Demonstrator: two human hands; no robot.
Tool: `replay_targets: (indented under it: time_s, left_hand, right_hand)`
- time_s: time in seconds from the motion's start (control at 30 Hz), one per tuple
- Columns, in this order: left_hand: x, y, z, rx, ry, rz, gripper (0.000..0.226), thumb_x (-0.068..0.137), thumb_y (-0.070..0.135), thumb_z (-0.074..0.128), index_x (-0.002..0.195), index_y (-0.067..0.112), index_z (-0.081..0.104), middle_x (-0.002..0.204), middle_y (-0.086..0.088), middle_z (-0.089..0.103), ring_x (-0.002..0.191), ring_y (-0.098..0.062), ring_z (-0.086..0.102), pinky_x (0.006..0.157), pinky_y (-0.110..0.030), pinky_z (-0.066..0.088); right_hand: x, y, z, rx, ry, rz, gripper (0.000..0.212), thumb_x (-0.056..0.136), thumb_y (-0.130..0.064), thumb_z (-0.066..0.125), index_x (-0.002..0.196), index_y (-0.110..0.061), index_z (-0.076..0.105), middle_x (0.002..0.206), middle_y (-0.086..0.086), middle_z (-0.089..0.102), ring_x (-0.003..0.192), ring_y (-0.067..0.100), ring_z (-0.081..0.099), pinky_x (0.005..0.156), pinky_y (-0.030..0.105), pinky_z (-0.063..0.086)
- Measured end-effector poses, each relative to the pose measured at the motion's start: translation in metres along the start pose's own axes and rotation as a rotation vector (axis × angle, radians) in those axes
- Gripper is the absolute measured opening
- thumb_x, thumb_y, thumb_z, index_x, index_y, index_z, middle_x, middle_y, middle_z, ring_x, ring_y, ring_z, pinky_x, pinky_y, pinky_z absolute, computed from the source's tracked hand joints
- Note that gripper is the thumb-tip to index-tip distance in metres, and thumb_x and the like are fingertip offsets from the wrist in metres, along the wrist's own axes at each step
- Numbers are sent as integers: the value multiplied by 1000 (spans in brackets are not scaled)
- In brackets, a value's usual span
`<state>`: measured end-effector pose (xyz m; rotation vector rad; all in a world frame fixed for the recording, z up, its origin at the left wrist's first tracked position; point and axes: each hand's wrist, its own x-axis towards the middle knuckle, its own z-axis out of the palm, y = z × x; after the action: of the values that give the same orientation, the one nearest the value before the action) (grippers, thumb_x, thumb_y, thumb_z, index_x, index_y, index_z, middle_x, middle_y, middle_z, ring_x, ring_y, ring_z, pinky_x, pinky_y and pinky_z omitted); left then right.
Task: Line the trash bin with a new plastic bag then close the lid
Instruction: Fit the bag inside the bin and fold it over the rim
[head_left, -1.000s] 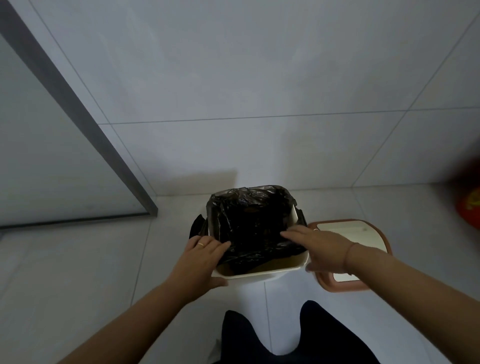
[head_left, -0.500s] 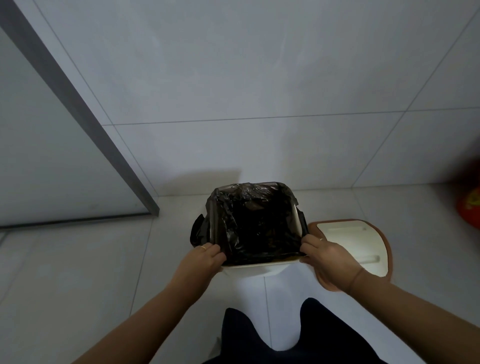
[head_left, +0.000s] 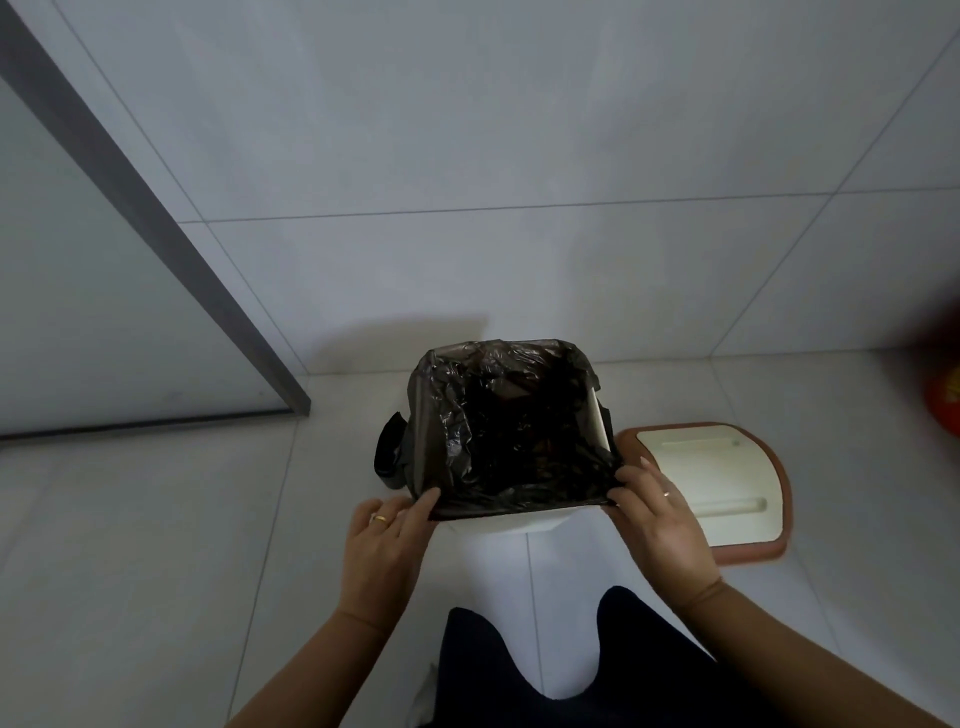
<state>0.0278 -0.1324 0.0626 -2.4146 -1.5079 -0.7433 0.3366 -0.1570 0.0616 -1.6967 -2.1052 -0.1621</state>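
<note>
Plastic bag (head_left: 498, 426), draped over the trash bin (head_left: 511, 522) on the floor, is pinched at its near corners by left hand (head_left: 387, 540) and right hand (head_left: 657, 519), and is best pulled down evenly, with the lid (head_left: 719, 486) lying right.

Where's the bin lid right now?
In the head view the lid lies flat on the floor tiles to the right of the trash bin, just beyond the right hand, which is gripping the black bag at the bin's near rim.
</note>
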Motion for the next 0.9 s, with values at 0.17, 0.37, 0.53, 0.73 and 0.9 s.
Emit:
replay_targets:
  time_s: [0.17,0.37,0.53,0.73,0.9]
  left_hand:
    - [-10,14,8,-206,-127,-141,18,87,20,59,99,13,48,68,-4,70,57,-24,64,77,-22,37]
    - [-5,20,6,-913,-283,-1017,50,83,1,54,122,26,35,100,6,65,81,-15,62,70,-20,45]
    - [24,-21,15,-1441,-432,-1679,33,95,25,43,121,8,52,116,-13,65,103,-26,60,87,-39,43]
    - [84,-42,27,-1447,-613,-1463,54,82,62,51,103,15,65,93,-4,63,86,-17,59,92,-39,50]
    - [103,-39,46,-1504,-473,-1419,46,90,37,56,122,4,60,122,-16,65,112,-29,62,95,-42,49]
  right_hand:
    - [-19,-4,12,30,-148,40,22,74,-3,70,96,-1,71,98,15,71,88,35,70,84,50,55]
    - [2,-14,21,897,-386,933,27,90,-21,56,114,-16,65,113,-2,66,109,19,60,88,27,43]
    - [39,16,19,1386,-212,1387,26,85,-27,59,104,-12,68,104,5,67,96,21,60,85,30,45]
    - [91,16,11,1001,-186,958,47,76,-63,55,88,-18,61,88,-1,66,83,13,61,73,29,47]
    - [105,26,36,980,-142,1084,32,89,-37,54,73,-10,58,81,15,60,79,24,54,78,43,50]
